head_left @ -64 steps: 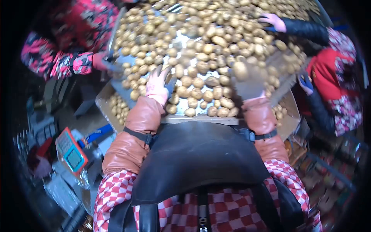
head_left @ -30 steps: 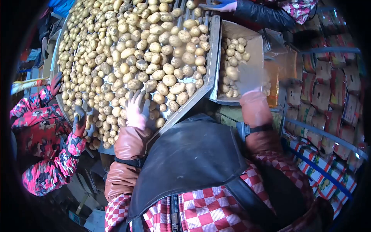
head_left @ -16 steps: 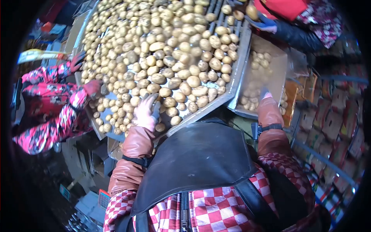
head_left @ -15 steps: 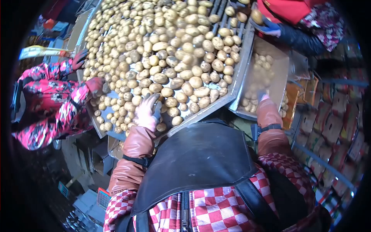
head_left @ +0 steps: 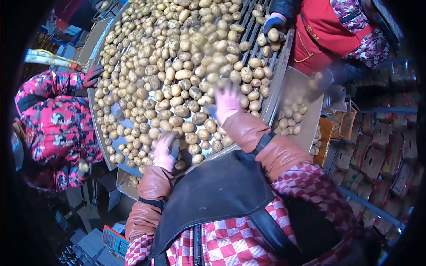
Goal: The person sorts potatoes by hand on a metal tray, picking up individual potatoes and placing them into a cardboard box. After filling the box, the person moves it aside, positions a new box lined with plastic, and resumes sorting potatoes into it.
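Many potatoes [head_left: 182, 111] cover the sloping sorting table [head_left: 94, 128] before me. My left hand [head_left: 164, 150], in a pink and grey glove, rests among potatoes near the table's front edge, its fingers stretched out and apart. Farther up and to the right, my right hand [head_left: 227, 101] reaches over the pile with spread fingers, slightly blurred by motion. Its fingertips are close to several potatoes; I see none gripped. A cardboard box [head_left: 306, 128] partly filled with potatoes stands right of the table.
A co-worker in a pink patterned jacket [head_left: 57, 119] stands at the left side. Another person in a red apron [head_left: 321, 33] works at the upper right over metal rollers [head_left: 248, 37]. Stacked cartons [head_left: 377, 150] fill the far right; a red-edged scale [head_left: 114, 240] sits lower left.
My right hand has moved from the cardboard box left onto the table's potatoes. My left hand stays near the front edge. The red-aproned person now has a blurred hand with potatoes over the box.
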Action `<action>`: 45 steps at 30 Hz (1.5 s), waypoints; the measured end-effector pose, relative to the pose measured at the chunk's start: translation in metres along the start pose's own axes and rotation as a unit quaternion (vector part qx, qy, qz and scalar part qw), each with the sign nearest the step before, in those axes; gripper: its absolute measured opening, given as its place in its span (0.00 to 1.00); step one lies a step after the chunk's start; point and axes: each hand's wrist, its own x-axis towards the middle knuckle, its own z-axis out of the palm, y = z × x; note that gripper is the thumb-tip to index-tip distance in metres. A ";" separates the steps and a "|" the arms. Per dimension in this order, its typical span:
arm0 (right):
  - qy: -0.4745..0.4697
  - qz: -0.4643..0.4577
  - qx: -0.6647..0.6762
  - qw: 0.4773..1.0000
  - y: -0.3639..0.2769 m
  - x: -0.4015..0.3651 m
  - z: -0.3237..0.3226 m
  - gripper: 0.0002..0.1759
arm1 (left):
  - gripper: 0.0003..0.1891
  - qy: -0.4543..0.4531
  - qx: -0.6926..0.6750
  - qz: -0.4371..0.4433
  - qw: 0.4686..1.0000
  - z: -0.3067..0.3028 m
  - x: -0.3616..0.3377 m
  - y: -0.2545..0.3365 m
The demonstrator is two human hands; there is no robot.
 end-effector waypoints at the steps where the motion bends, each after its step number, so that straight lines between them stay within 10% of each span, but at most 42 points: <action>1: 0.033 -0.045 0.119 0.991 -0.004 0.001 0.011 0.39 | 0.17 -0.008 0.008 0.000 1.000 0.002 0.002 -0.001; 5: -0.125 -0.075 0.370 0.917 0.031 0.026 -0.044 0.21 | 0.17 -0.017 -0.017 -0.042 0.999 -0.002 -0.001 -0.001; 6: -0.200 0.198 0.662 0.695 0.047 0.050 -0.033 0.19 | 0.16 -0.012 -0.028 -0.059 0.998 -0.002 -0.001 -0.003; 7: -0.026 0.121 0.547 0.828 0.075 0.065 -0.006 0.20 | 0.16 -0.004 -0.041 -0.064 0.997 -0.001 0.000 -0.006; 9: -0.040 0.161 0.238 0.957 0.087 0.090 -0.071 0.22 | 0.16 -0.012 -0.036 -0.068 0.997 -0.001 0.003 -0.003; 15: -0.216 0.186 0.066 0.956 0.096 0.161 -0.028 0.24 | 0.15 -0.016 -0.022 -0.045 0.999 -0.004 0.025 0.005; 19: -0.082 0.146 0.253 0.953 0.124 0.142 0.002 0.23 | 0.15 -0.010 -0.028 -0.051 0.998 -0.005 0.027 0.000; 20: -0.097 0.190 0.549 0.808 0.109 0.125 -0.006 0.24 | 0.15 -0.008 -0.032 -0.053 0.998 -0.004 0.027 0.000; 21: -0.199 0.298 0.791 0.495 0.110 0.110 -0.023 0.26 | 0.15 0.001 -0.038 -0.062 0.997 -0.005 0.027 0.002; 23: -0.152 0.196 0.701 0.669 0.084 0.073 -0.039 0.28 | 0.15 0.002 -0.048 -0.079 0.996 -0.010 0.028 0.009; 26: -0.203 0.222 0.873 0.384 0.077 0.044 -0.023 0.28 | 0.16 -0.019 -0.029 -0.056 0.998 -0.002 0.034 0.006; 29: -0.269 0.241 0.900 0.243 0.077 0.027 -0.025 0.28 | 0.19 -0.121 -0.075 -0.031 0.989 -0.010 0.062 0.036; 32: -0.300 0.260 0.883 0.250 0.067 0.019 -0.053 0.27 | 0.27 -0.203 -0.033 0.046 0.978 0.008 0.091 0.054; 36: -0.340 0.253 0.849 0.316 0.080 0.001 -0.022 0.24 | 0.34 -0.052 0.033 0.055 0.997 0.029 0.119 0.049; 37: -0.261 0.107 0.804 0.524 0.080 -0.017 -0.028 0.21 | 0.34 -0.037 0.003 0.045 0.998 0.026 0.120 0.049; 42: -0.296 0.221 0.775 0.513 0.072 -0.021 -0.059 0.18 | 0.24 -0.015 -0.101 0.020 0.995 0.021 0.100 0.038; 44: -0.104 0.071 0.682 0.720 0.073 -0.020 -0.032 0.16 | 0.20 -0.019 -0.053 -0.005 0.998 0.020 0.086 0.045; 45: -0.076 0.100 0.770 0.625 0.082 -0.014 -0.031 0.14 | 0.20 -0.031 -0.066 -0.014 0.997 0.016 0.082 0.051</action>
